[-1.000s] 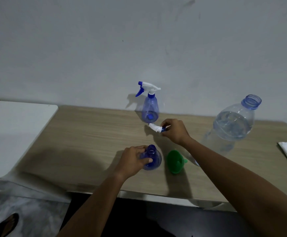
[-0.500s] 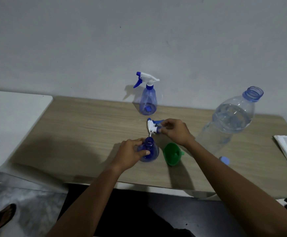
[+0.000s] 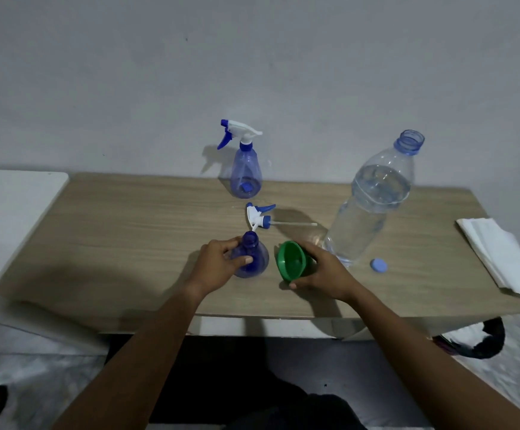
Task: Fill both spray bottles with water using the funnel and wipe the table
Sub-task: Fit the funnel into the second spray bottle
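My left hand (image 3: 218, 265) grips an uncapped blue spray bottle (image 3: 254, 262) standing near the front of the wooden table (image 3: 122, 231). Just right of it my right hand (image 3: 324, 271) holds the green funnel (image 3: 290, 260), tilted with its mouth facing left. The bottle's white and blue spray head (image 3: 258, 216) lies on the table behind, its tube pointing right. A second spray bottle (image 3: 245, 172) with its head on stands at the back by the wall. A large open water bottle (image 3: 370, 200) stands at the right, mostly full.
A small blue cap (image 3: 378, 265) lies right of the water bottle's base. Folded white paper towels (image 3: 503, 256) sit at the table's right edge. A white surface (image 3: 7, 212) adjoins the table on the left.
My right hand put the spray head down on the table, let it go, and came forward to take hold of the green funnel. My left hand kept its grip on the bottle.
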